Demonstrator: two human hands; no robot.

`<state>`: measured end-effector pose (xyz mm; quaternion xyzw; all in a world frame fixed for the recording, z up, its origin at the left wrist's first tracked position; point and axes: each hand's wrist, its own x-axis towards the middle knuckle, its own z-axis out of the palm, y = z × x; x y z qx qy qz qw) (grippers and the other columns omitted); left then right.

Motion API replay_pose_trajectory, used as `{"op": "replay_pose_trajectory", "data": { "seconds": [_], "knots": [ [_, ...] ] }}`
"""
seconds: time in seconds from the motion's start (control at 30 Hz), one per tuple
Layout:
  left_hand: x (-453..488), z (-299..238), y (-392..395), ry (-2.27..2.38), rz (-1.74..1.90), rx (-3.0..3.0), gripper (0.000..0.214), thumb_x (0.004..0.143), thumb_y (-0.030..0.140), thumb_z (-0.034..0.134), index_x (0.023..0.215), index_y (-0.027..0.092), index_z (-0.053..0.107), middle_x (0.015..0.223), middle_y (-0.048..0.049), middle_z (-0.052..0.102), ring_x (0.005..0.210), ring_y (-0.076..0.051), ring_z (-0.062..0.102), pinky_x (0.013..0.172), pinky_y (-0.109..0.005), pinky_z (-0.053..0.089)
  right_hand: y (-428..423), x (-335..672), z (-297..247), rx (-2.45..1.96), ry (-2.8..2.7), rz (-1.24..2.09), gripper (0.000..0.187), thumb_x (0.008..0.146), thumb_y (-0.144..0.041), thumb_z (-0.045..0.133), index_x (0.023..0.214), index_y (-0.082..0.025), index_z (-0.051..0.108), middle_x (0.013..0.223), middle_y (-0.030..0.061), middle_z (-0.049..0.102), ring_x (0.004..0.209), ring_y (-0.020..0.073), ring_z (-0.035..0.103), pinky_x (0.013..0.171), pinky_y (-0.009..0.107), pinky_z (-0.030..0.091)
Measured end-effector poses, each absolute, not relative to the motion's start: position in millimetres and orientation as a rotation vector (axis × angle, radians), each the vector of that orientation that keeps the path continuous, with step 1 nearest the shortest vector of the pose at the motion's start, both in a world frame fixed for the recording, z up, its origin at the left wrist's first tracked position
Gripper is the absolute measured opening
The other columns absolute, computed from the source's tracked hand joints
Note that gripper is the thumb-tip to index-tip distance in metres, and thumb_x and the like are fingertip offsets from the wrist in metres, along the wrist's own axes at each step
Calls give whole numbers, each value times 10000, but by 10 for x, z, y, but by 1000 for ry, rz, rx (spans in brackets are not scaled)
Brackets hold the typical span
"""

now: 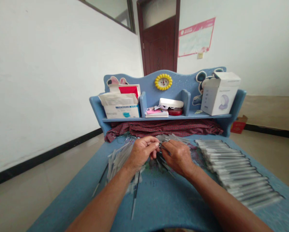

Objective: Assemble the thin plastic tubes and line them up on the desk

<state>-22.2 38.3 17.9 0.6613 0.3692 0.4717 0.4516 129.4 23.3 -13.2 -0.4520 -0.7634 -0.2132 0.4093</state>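
My left hand [145, 149] is closed in a pinch near the middle of the blue desk [158, 199]. What lies between its fingertips is too small and blurred to name. My right hand [178, 154] meets it from the right, its fingers closed on a thin dark stick that is mostly hidden. Beside and under my left hand lies a loose pile of translucent, thin plastic tubes [119, 161]. Dark slender sticks [162, 162] are scattered below my right hand. Another black-and-clear stick [135, 196] lies apart, nearer the front edge.
Many white-and-black slender sticks [233, 170] are stacked in rows on the right. A checked cloth [163, 128] is bunched under the blue shelf [125, 120]. The shelf carries a mask box [122, 111], booklets [156, 113], a red round tin [175, 111] and a white carton [219, 93].
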Motion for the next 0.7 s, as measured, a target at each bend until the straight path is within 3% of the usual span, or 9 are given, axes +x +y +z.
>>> {"op": "replay_pose_trajectory", "data": {
  "seconds": [0.23, 0.7],
  "knots": [
    [-218, 152, 391, 974, 1120, 1723, 143, 730, 255, 582, 782, 126, 611, 497, 41, 543, 373, -65, 468, 372, -165, 354, 231, 1290, -139, -1129, -1946, -539, 183, 830, -212, 520, 676, -200, 618, 615, 6, 575, 574, 137, 499, 588, 289, 264],
    [-235, 210, 367, 945, 1020, 1638, 205, 712, 279, 605, 849, 130, 571, 573, 27, 585, 377, -72, 501, 354, -160, 350, 203, 1312, -111, -1177, -2031, -482, 214, 877, -220, 446, 767, -208, 629, 668, 11, 581, 591, 135, 509, 573, 291, 245]
  ]
}}
